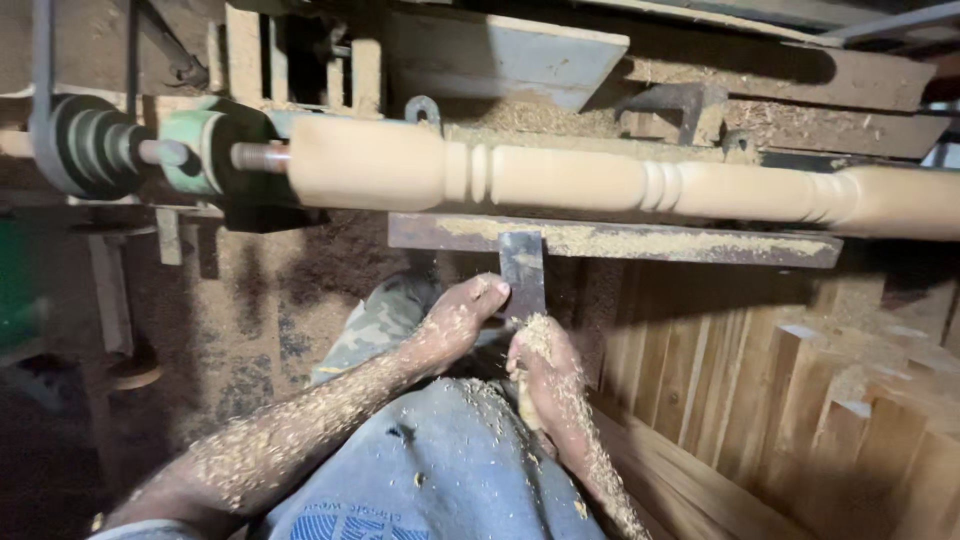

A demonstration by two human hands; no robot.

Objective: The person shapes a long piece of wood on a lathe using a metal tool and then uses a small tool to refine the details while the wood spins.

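Both sawdust-covered hands work below the turned spindle (640, 185) on the lathe: the left hand (455, 320) curls loosely against the tool rest's post (522, 275), the right hand (545, 375) grips it from beneath.

One spindle (620, 185), two hands (500, 350)

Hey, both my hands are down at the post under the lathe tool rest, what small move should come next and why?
Probably firm up the post under the tool rest before anything else. The left hand has its fingers against the post and the right hand grips just below it, so the rest looks mid-adjustment. The rest sits below the turned spindle, clear of it.
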